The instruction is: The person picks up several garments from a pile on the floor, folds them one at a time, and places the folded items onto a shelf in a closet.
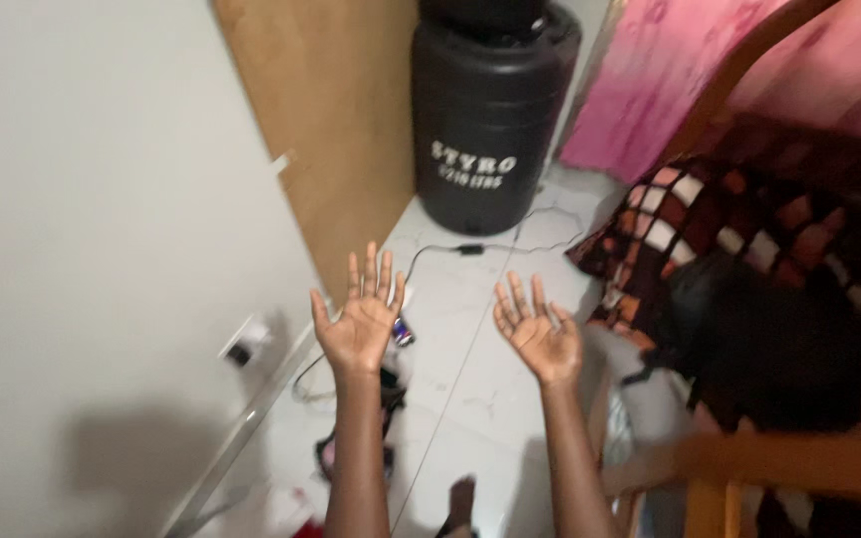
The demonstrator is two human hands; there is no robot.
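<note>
A pale wall (82,199) fills the left side of the view, with a small wall socket (244,344) low on it and a plug in it. Beside it runs a white marble-patterned tiled floor (470,389), and a brown wooden panel (336,120) leans or stands against the wall further back. At the far end of the floor stands a large black plastic drum (488,120) with white lettering. To the right lies a patterned blanket (749,229) in dark red, orange and white squares, a pink cloth (670,70) behind it, and a blurred wooden frame (799,468) across the lower right corner. A thin black cable (450,249) trails over the floor in front of the drum. Both bare hands are raised over the floor, palms up toward the camera: the left hand (361,319) has its grip wide, fingers spread and holding nothing; the right hand (540,334) is just as open, fingers slightly curled and empty. They are near each other but apart. Just beside the left hand's wrist lies a small dark object (403,331) on the floor, too blurred to identify.
</note>
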